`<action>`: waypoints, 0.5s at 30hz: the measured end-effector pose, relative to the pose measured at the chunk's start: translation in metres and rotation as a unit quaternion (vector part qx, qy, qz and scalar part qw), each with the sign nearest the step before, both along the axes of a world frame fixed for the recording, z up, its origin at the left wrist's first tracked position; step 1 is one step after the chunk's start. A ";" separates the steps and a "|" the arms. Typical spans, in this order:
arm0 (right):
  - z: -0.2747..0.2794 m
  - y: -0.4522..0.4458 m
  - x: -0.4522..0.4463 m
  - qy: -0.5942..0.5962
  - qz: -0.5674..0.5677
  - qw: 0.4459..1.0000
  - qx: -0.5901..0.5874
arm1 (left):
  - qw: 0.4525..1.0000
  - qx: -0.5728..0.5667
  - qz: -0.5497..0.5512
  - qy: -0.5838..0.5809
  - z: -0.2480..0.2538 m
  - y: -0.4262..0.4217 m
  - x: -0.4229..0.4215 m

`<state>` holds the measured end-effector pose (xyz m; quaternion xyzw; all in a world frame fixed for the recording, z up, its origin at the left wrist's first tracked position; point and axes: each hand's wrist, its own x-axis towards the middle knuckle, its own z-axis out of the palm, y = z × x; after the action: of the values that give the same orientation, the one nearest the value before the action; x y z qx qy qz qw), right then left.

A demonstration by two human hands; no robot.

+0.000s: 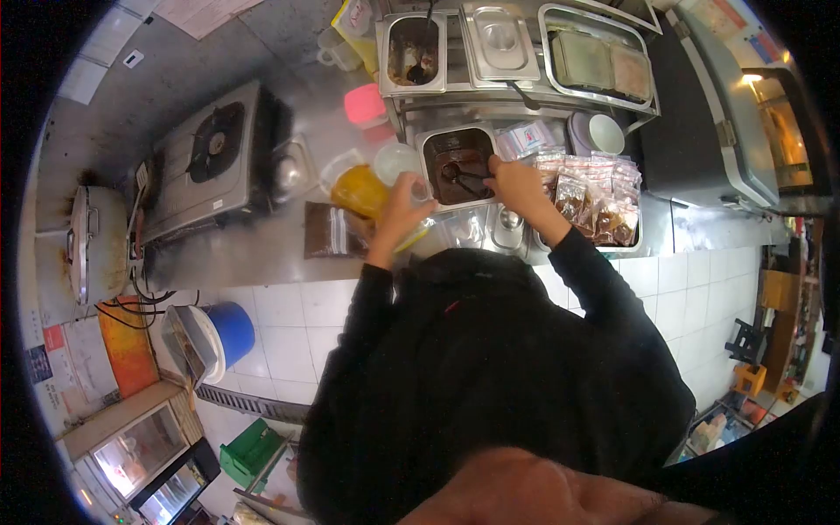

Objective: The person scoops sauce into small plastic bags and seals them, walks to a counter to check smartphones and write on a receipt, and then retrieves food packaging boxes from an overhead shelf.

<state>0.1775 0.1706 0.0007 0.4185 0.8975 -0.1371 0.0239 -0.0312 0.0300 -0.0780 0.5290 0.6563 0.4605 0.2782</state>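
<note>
Holding a ladle (pixel 471 182) in dark sauce (pixel 468 156), the right hand (pixel 522 188) reached over the tabletop (pixel 214 258).
The ladle lay in the pan (pixel 456 129), its handle end near the right rim, where the right hand was closed on it, fingers curled; the left hand (pixel 402 214) was partly closed around a clear piece (pixel 419 189), bag or cup too small to tell, just beside the left rim; the ladle looked stiff and light, though the sauce seemed thick enough to drag and weigh down its bowl, and a smeared handle would probably have been slippery, so the dry end above the rim seemed the best hold; the clear piece looked flimsy, best pinched lightly near its edge.
</note>
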 end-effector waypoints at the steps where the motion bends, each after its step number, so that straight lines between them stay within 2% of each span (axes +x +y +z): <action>1: -0.005 0.003 -0.005 -0.023 0.026 0.999 0.018 | 1.000 0.006 -0.001 0.002 -0.001 0.002 -0.001; 3: -0.022 0.011 -0.016 -0.067 0.076 0.993 0.057 | 1.000 0.021 -0.003 0.006 -0.004 0.007 -0.007; 6: -0.033 0.015 -0.033 -0.087 0.136 0.979 0.124 | 0.994 -0.088 -0.056 0.025 -0.007 0.010 -0.017; 9: -0.038 0.023 -0.035 -0.020 0.169 0.949 0.264 | 0.994 -0.061 -0.089 -0.017 -0.004 0.011 -0.015; 12: -0.015 0.028 -0.016 -0.002 0.155 0.945 0.287 | 0.993 -0.067 -0.091 0.046 0.026 0.006 0.000; 15: -0.004 0.025 0.013 -0.008 0.133 0.951 0.278 | 0.987 -0.029 -0.091 0.129 0.032 -0.001 0.014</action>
<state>0.1902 0.1959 -0.0029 0.2868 0.9473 0.1253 -0.0684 -0.0167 0.0293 -0.0458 0.6333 0.6486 0.3421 0.2474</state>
